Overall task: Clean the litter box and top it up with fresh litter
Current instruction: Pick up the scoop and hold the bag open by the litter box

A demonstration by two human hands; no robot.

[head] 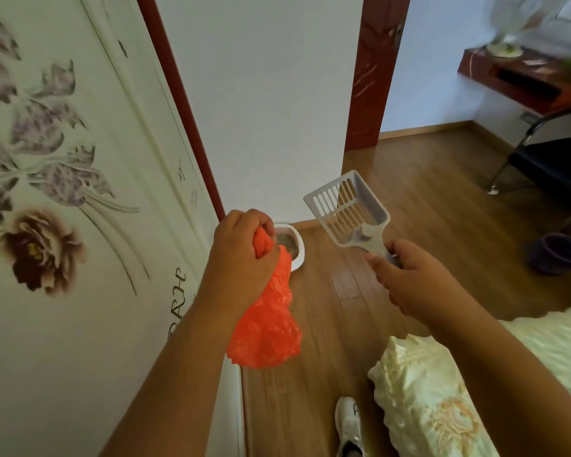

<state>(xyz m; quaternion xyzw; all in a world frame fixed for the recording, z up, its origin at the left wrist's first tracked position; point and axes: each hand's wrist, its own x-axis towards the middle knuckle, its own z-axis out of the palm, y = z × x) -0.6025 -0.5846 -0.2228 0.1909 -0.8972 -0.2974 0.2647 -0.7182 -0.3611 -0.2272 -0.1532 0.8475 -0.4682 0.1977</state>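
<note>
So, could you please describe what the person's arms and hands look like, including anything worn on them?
Both forearms are bare as far as the frame shows: no sleeves, gloves or watch are visible. The left hand and right hand show no clear rings or markings. A small glint near the left fingers is too unclear to call.

My left hand (241, 255) is up in front of me with the plastic bag (266, 321) hanging below it, right beside the wardrobe door (80, 192) on my left. My right hand (412, 278) holds the litter scoop (346, 209) out to the right. The litter box (294, 245) sits on the floor (426, 209) behind the bag, against the wall. Bed (548, 341) is at my lower right, my shoe (348, 423) just left of it.
</note>
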